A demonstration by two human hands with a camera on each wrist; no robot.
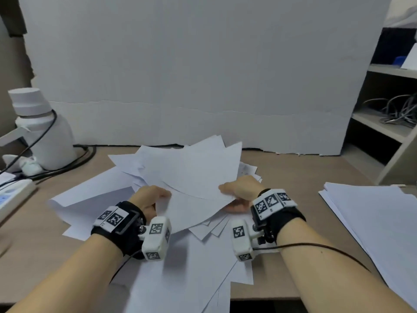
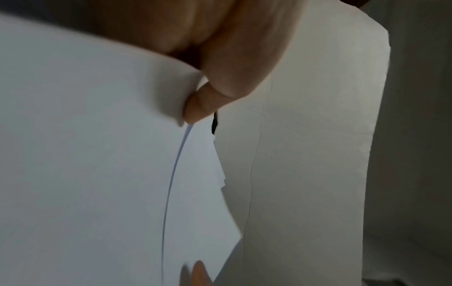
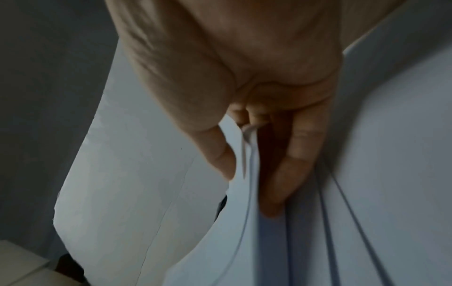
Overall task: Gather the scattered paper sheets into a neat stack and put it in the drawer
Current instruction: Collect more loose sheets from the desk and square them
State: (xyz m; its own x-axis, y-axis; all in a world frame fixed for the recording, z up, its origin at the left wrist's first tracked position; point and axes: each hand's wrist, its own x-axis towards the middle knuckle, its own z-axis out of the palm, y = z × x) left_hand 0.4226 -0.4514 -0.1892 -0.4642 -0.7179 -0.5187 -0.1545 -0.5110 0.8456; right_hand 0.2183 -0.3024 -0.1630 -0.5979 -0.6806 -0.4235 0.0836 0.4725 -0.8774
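Note:
A loose bundle of white paper sheets [image 1: 191, 177] is lifted at a tilt over the desk's middle, its corners fanned out unevenly. My left hand [image 1: 150, 197] grips the bundle's left edge, thumb on top; the left wrist view shows the thumb [image 2: 195, 108] pinching the sheets [image 2: 85, 154]. My right hand [image 1: 239, 190] grips the right edge, thumb above and fingers [image 3: 291, 164] below the sheets [image 3: 220, 241]. More sheets [image 1: 185, 267] lie scattered flat on the desk beneath and toward the front edge. No drawer is in view.
A second pile of white paper [image 1: 379, 227] lies at the desk's right. A white bottle [image 1: 42, 129], black cables and a power strip [image 1: 11, 195] sit at the left. A white board [image 1: 191, 75] stands behind. Shelves [image 1: 388, 123] with cables rise at the right.

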